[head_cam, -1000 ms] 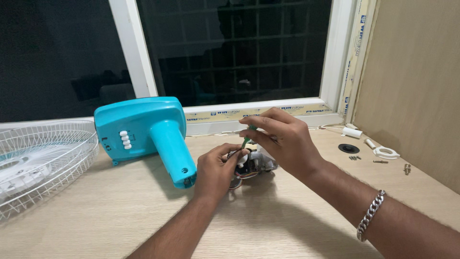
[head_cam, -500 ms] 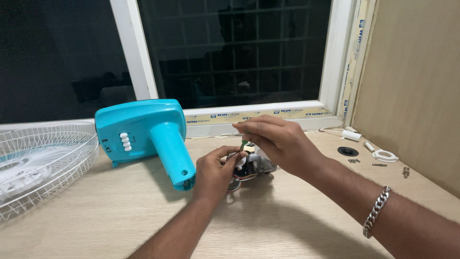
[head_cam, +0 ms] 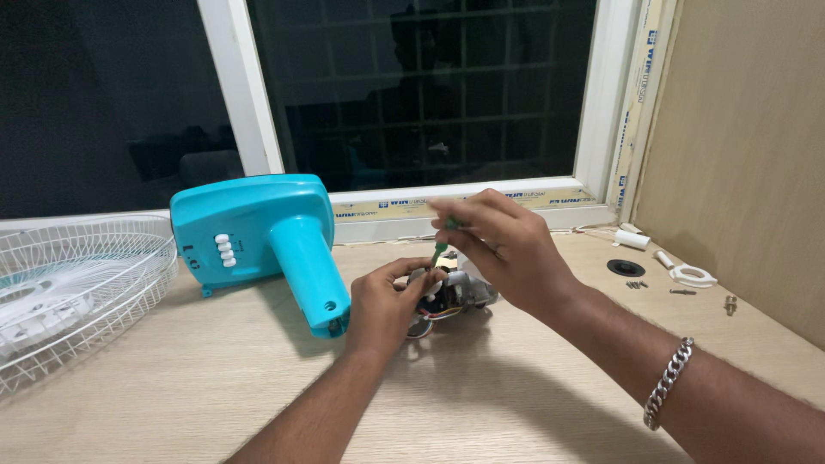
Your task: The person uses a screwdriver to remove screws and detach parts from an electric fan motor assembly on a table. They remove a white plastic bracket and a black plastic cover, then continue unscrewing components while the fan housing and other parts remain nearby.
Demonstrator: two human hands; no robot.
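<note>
A small fan motor (head_cam: 455, 294) with metal parts and coloured wires lies on the wooden table (head_cam: 215, 387). My left hand (head_cam: 385, 305) grips its near left side, fingers curled over the top. My right hand (head_cam: 507, 249), with a silver bracelet (head_cam: 666, 382) at the wrist, pinches a green-handled screwdriver (head_cam: 443, 245) that points down into the motor. Most of the screwdriver is hidden in my fingers. The turquoise fan base (head_cam: 258, 236) lies on its side just left of my left hand.
A white wire fan guard (head_cam: 69, 288) sits at the left table edge. At the back right lie a black disc (head_cam: 625, 267), a white ring (head_cam: 692, 275), white plastic parts (head_cam: 632, 239) and several small screws (head_cam: 636, 283). A dark window and a brown wall panel border the table.
My right hand with the screwdriver dipped lower onto the motor half a second ago and has come back up a little. My left hand stays on the motor.
</note>
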